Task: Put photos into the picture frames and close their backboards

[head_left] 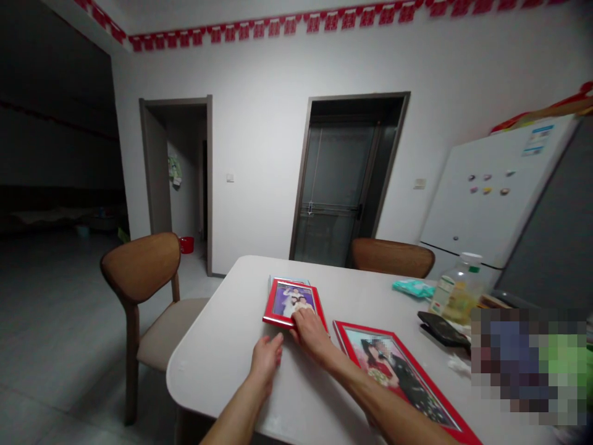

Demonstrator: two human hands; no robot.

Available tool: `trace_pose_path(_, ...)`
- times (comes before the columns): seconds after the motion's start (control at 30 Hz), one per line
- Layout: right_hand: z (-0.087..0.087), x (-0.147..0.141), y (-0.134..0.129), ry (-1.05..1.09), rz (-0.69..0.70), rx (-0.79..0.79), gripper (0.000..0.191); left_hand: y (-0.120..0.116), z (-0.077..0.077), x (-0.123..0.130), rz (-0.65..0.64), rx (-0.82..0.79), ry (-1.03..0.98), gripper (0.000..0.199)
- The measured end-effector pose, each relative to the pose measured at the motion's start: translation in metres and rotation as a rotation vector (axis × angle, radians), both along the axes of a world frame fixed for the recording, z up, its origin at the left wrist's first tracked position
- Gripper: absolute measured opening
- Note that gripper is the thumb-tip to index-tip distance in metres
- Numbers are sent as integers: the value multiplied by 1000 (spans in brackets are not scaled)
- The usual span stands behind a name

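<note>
Right hand (309, 330) pinches the near edge of the small red frame (291, 300), toward the desk's (222, 346) far-left corner; left hand (267, 358) half-open, just short.

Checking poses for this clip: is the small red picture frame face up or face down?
Face up: the photo in the small red frame shows, with the right hand at its near edge.

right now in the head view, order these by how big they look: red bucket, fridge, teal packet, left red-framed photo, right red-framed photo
fridge
right red-framed photo, partly behind an arm
left red-framed photo
teal packet
red bucket
</note>
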State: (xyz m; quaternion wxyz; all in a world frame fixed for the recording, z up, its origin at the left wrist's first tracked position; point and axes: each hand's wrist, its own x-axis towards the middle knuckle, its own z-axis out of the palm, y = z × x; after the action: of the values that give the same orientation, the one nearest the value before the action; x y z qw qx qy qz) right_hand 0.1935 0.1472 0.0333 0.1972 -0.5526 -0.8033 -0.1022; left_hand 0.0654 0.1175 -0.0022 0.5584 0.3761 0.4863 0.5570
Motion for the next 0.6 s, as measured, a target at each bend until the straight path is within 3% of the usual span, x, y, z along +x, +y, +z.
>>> trace_pose_path(0.13, -8, -9, -45, 106, 98, 37, 15, -15, 9, 11, 7, 98, -187, 38)
trace_pose_path(0.27, -3, -12, -79, 387, 180, -66, 23, -42, 25, 15, 118, 237, -243, 35)
trace_pose_path(0.4, 20, -8, -103, 901, 226, -253, 50, -76, 45, 8, 172, 369, 134, 31)
trace_pose_path(0.5, 34, -4, -118, 1338, 250, -439, 52, -100, 55, 3, 68, 633, 474, 33)
trace_pose_path(0.6, 33, 1, -130, 1589, 275, -518, 54, -116, 56, 0, -106, 877, 819, 40)
